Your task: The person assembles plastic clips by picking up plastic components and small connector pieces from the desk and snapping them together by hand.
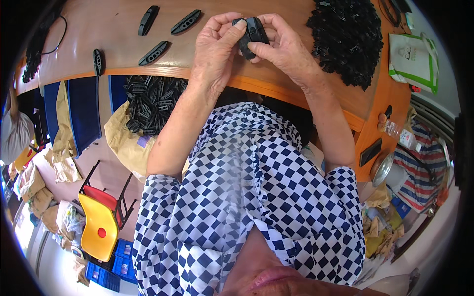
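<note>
Above the table's near edge, my left hand (216, 48) and my right hand (289, 52) pinch black plastic parts between thumbs and fingers. One elongated black part (243, 43) sits by my left thumb. Beside it, touching or nearly so, is a second black part (256, 30) on my right hand's side; whether the two are joined I cannot tell. To the left, several similar long black pieces lie apart on the brown table (118, 37), one slotted piece (153, 53) being near my left wrist. A heap of small black parts (345, 42) spreads to the right of my right hand.
Below the table edge, an open brown paper bag (118, 133) holds many black pieces (155, 101). A yellow chair (97, 234) and blue crates (123, 261) stand lower left. At right are a white-green bag (412, 61), a clear bottle (408, 138) and a metal bowl (380, 169).
</note>
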Motion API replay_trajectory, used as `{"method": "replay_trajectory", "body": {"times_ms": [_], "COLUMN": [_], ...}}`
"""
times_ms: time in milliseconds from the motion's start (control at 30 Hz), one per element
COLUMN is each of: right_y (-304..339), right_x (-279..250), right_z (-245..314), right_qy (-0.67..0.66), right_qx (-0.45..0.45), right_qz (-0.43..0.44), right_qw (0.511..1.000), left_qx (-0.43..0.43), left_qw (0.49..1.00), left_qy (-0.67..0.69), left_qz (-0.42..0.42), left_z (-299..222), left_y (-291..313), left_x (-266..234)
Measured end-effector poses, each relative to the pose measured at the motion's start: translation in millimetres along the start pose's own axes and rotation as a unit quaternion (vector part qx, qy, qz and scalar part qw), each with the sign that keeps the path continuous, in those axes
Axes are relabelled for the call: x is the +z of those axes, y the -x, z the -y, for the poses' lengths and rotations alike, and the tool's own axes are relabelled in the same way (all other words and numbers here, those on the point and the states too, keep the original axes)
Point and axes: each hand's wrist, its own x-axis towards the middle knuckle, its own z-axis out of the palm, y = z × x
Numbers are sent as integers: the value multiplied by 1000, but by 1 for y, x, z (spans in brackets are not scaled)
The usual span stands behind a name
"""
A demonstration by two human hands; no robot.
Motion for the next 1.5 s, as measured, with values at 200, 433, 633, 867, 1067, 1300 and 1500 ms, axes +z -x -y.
{"method": "replay_trajectory", "body": {"times_ms": [200,433,633,867,1067,1300,1500], "right_y": [-8,-34,-57,-66,-87,-88,-79], "right_x": [15,44,77,57,-89,-129,-120], "right_z": [-5,-40,7,4,0,15,15], "right_qy": [28,73,380,387,654,777,698], "right_qx": [-18,-129,-188,-372,-342,-266,-328], "right_qz": [25,17,-15,-111,-269,-170,-167], "right_qw": [999,989,906,836,619,545,614], "left_qx": [3,76,296,421,336,228,201], "left_qw": [999,986,709,467,528,462,492], "left_qy": [4,-124,-612,-768,-779,-856,-847], "left_qz": [-33,-86,-187,-125,-41,-47,12], "left_z": [-6,-22,-105,-123,-98,-95,-78], "left_y": [6,8,-4,-33,-66,-109,-84], "left_x": [-5,-29,-69,-57,-16,-11,-3]}}
